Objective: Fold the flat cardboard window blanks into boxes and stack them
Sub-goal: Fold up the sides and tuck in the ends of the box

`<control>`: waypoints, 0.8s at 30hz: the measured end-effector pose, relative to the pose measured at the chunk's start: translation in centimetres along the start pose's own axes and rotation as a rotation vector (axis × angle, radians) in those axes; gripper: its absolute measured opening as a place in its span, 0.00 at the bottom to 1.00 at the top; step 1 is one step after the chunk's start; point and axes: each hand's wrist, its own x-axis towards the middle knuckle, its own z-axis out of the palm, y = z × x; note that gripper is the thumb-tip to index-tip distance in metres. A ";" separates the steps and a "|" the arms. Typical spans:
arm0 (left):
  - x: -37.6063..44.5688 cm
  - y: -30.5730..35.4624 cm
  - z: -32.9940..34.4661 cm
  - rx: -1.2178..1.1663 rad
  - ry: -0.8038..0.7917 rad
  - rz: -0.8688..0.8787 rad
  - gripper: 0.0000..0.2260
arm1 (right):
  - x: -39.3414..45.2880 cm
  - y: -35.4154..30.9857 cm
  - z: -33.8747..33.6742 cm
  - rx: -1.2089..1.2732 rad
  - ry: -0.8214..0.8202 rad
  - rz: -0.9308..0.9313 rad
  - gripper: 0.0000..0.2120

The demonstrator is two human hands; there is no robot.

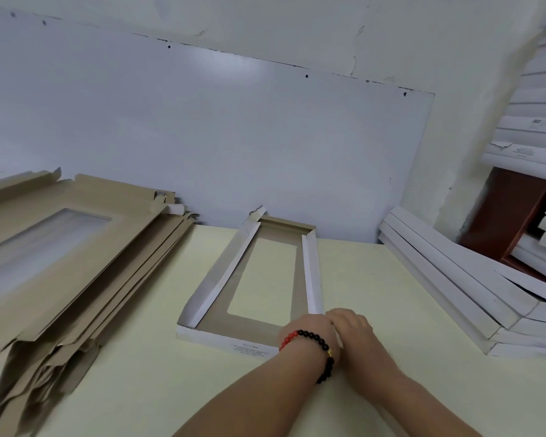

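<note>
You are working at the near right corner of the box (256, 279), which is lying window-down on the table (139, 357). Your left hand (309, 332) and right hand (350, 326) are meeting there; whether they are pinching the wall, I cannot tell. The card is likely handling light, thin, easily creased, so take it along the folds. Nothing is lying inside the box. Left of it, flat blanks (76, 247) are piling; right of it, finished boxes (454, 279) are stacking.

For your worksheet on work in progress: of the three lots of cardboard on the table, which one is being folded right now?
The single box in the middle, under both hands. The blanks on the left lie flat; the stack on the right is finished.
</note>
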 end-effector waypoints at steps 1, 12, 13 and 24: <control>-0.1 -0.1 0.0 0.018 0.006 0.007 0.12 | 0.5 0.1 -0.4 -0.078 -0.008 -0.035 0.23; -3.1 -4.5 -0.7 0.378 -0.041 0.133 0.12 | 2.7 -3.2 -0.8 -0.457 -0.165 -0.398 0.02; -3.4 -5.1 -0.7 0.411 -0.014 0.146 0.10 | 2.7 -3.5 -0.3 -0.432 -0.207 -0.382 0.06; -4.1 -9.8 -1.6 0.526 0.077 0.114 0.09 | 3.6 -6.6 1.9 -0.435 -0.284 -0.331 0.14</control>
